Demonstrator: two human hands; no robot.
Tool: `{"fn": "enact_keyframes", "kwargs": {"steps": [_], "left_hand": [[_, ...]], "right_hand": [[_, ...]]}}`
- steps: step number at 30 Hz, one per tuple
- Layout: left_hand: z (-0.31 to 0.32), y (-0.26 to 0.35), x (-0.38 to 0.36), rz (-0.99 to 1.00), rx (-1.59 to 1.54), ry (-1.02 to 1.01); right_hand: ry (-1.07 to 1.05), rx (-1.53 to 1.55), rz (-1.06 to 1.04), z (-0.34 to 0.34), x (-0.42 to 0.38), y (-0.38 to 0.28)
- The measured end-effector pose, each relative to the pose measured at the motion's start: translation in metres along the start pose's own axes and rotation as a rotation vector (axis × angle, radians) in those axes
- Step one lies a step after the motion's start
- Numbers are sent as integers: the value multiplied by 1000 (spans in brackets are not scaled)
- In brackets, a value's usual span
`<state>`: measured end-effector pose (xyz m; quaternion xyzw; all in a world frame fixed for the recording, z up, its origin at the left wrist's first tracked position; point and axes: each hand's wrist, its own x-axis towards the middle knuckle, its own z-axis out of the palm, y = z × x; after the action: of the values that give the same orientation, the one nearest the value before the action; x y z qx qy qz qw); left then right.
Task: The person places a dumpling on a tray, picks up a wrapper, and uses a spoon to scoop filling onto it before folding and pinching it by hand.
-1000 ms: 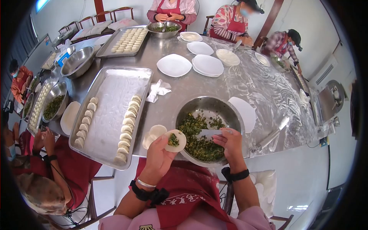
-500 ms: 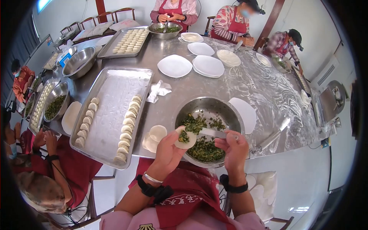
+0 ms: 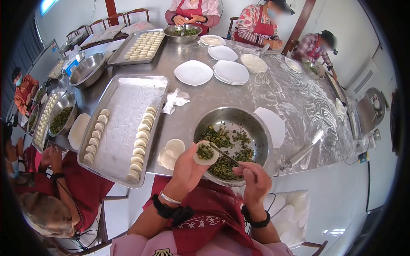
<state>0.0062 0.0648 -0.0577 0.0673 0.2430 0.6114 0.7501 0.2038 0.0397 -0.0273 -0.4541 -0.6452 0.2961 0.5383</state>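
Observation:
A round dough wrapper with green filling at its middle rests on the fingers of my left hand. My right hand grips the handle of a metal spatula, whose tip touches the filling. Both hands are over the near side of a steel bowl holding chopped green filling. Left of my left hand, a few bare wrappers lie on the table. Farther left is a large metal tray with two rows of folded dumplings.
White plates stand beyond the bowl, and another plate touches its right side. A crumpled tissue lies beside the tray. Flour covers the table's right part. Co-workers sit at the left and across the table.
The spatula has swung down onto the wrapper, and its filling now forms a larger mound. My right hand has moved slightly down and turned.

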Motion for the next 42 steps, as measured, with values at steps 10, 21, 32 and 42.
{"fn": "enact_keyframes", "kwargs": {"steps": [10,21,32,42], "left_hand": [[3,2,-12,-35,46,-25],[7,0,-15,-88,77,-35],[9,-2,-12,-63,20,19],[10,-4,-13,-112,110,-25]], "right_hand": [[253,233,318,-16,21,5],[38,291,271,-15,20,-8],[191,8,62,-18,13,2],[24,73,91,-16,13,-3]]}}
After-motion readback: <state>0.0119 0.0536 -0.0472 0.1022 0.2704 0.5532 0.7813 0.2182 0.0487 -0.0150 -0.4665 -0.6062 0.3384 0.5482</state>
